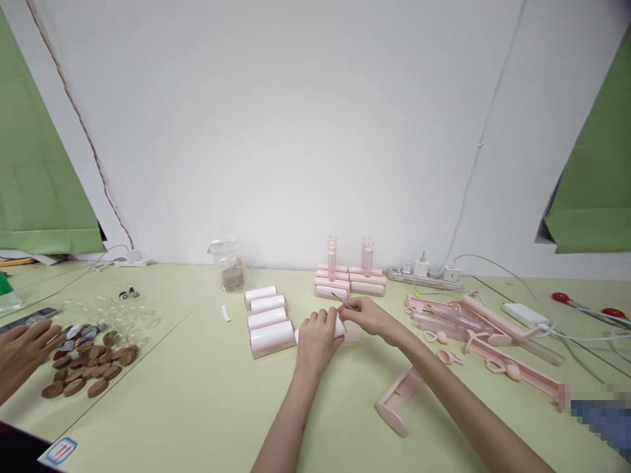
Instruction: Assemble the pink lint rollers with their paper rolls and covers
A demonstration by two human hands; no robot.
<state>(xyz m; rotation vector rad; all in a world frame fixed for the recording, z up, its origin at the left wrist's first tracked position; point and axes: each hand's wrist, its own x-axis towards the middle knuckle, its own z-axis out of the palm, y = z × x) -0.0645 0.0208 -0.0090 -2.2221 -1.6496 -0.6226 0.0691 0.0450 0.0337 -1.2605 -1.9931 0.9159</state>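
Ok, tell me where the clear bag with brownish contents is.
In the head view, the clear bag stands left of centre near the wall, just behind and left of the four white-and-pink cylinders.

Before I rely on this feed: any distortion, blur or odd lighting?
Head view: soft light, the wall brighter mid-picture; head view: green curtains slant, likely wide-angle distortion; head view: bottom-right patch pixelated; head view: thin tool in the right hand lacks fine detail.

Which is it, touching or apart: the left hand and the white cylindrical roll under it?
Touching: the head view shows the left hand wrapped over the white cylindrical roll, one end showing past the grip.
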